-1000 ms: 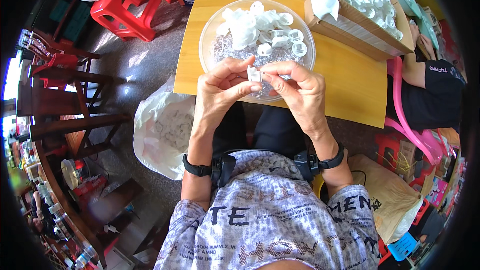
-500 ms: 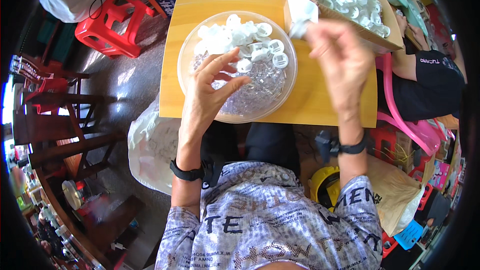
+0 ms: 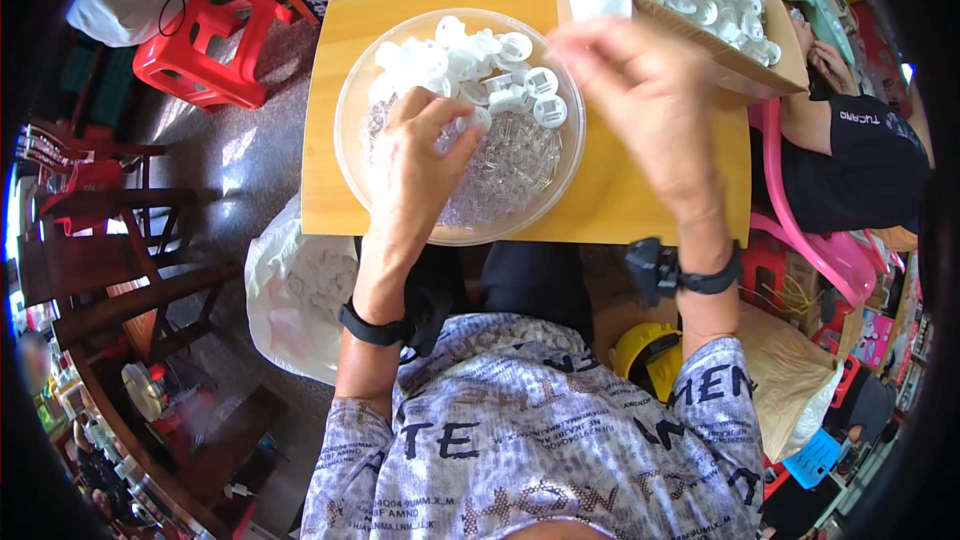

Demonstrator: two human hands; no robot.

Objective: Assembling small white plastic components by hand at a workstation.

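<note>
On the yellow table stands a round clear plastic tub (image 3: 345, 165). Small white round plastic caps (image 3: 515, 47) are heaped in its far part, and thin clear plastic pieces (image 3: 515, 165) fill its near part. My left hand (image 3: 415, 155) is over the tub's left side, its thumb and fingers curled around one white cap (image 3: 474, 120) at the edge of the heap. My right hand (image 3: 640, 90) is in the air right of the tub, near the cardboard box. Motion blurs its fingers, so whether they hold anything does not show.
A cardboard box (image 3: 675, 25) full of similar white caps stands at the far right of the table (image 3: 640, 195). Left on the floor are a red stool (image 3: 205, 45) and a white plastic bag (image 3: 290, 315). Another person (image 3: 850, 155) sits at the right near a pink chair (image 3: 815, 240).
My left hand's fingers have come down and closed in around a white cap. The right hand has shifted left from the box's near corner toward the tub. The whole view has shifted slightly.
</note>
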